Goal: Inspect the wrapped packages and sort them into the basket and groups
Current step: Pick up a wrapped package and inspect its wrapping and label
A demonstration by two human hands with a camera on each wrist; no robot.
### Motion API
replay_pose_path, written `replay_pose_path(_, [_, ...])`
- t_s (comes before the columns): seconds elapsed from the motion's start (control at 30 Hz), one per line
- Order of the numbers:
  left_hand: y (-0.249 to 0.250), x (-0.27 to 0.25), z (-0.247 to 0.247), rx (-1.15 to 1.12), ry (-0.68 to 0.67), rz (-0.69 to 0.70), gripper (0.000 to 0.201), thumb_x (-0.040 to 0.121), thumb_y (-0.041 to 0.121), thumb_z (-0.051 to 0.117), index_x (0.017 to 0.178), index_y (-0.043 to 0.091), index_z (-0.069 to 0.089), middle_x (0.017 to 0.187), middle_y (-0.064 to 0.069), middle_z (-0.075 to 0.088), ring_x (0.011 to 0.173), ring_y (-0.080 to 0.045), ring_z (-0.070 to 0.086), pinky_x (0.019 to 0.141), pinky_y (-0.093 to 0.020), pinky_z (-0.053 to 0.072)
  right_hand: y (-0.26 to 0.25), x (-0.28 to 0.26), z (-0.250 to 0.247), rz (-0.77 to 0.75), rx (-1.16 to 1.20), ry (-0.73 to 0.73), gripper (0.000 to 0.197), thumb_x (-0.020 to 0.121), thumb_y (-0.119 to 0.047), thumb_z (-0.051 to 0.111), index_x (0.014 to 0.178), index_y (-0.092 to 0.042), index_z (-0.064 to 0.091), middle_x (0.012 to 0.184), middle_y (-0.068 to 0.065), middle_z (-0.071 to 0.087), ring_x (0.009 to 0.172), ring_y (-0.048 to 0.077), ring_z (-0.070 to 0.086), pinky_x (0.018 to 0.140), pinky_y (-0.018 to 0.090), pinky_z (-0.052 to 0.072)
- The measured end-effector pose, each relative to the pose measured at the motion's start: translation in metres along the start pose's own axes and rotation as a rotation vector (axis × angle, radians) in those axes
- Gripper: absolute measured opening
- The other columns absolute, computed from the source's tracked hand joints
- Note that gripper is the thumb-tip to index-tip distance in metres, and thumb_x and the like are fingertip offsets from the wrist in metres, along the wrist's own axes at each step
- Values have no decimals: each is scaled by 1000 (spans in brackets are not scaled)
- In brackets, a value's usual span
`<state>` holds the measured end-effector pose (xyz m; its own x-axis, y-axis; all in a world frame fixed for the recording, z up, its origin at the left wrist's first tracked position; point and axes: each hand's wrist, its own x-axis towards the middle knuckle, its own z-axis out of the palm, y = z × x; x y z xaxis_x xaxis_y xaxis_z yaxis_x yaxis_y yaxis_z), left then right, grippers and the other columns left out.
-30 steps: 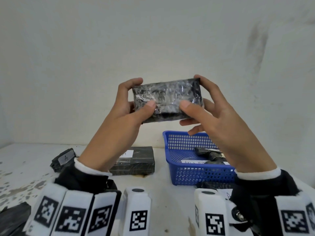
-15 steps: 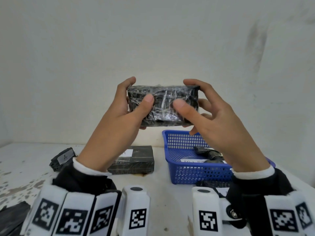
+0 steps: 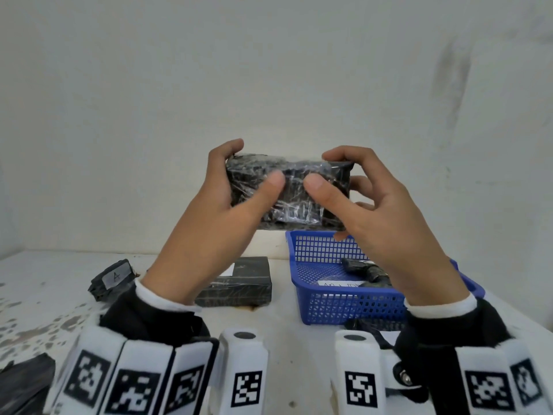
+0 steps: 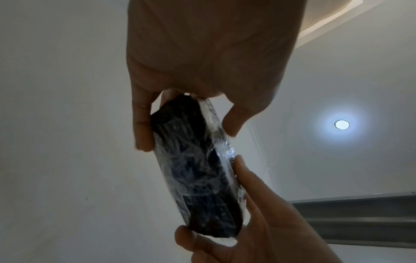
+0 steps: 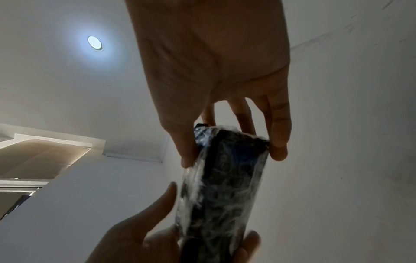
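A black package wrapped in clear film is held up in front of the wall, above the table. My left hand grips its left end, thumb on the near face and fingers behind. My right hand grips the right end the same way. A blue mesh basket stands below on the right with a black wrapped package and a white label inside. A flat black package with a white label lies at table centre. Another, marked "A", lies to the left.
A dark package shows at the bottom left corner. Another dark item with a white label lies in front of the basket. The white table meets a plain wall behind. A ceiling lamp shows in the wrist views.
Both hands have lowered the package slightly and turned it; both thumbs have slid toward each other on its near face.
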<state>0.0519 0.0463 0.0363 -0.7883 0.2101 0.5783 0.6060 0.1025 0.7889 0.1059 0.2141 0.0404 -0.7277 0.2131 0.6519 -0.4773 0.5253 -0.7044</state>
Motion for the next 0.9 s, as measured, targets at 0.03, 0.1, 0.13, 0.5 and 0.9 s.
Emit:
replay_pose_path(0.03, [1,0,-1,-4,-10,-18,73,72,79,42,137,48,30,104,40,58,91,6,65,86,-32,49,0,-1,0,-20,3,3,43,71,-60,69,111,-48,57,111,-16,68,76,11,71,75,31,60])
replay_pose_path(0.1, [-1,1,-2,1,-33,-57,78,74,86,29,142,47,31,119,35,53,87,-6,69,84,-39,52,-1,-1,-2,-69,5,21,54,71,-55,72,121,-50,52,118,-21,65,90,2,68,77,17,52])
replay_pose_path(0.13, [-2,1,-2,-10,-33,-68,72,80,80,31,142,43,36,121,27,57,80,-10,69,80,-40,55,0,-1,-4,-70,19,28,65,69,-54,73,129,-53,46,124,-21,63,100,0,65,79,14,49])
replay_pose_path(0.5, [-5,7,-9,-173,-14,6,57,75,52,59,130,42,45,106,-1,72,92,-24,71,91,-57,52,-1,2,-6,95,87,-53,72,62,-67,62,130,-48,46,95,-11,77,82,9,73,71,32,51])
replay_pose_path(0.9, [2,2,-6,-59,21,45,56,76,65,63,126,46,45,98,19,71,89,-17,70,90,-48,54,-5,-2,0,33,6,1,63,64,-64,66,123,-53,50,102,-10,71,73,10,72,83,32,59])
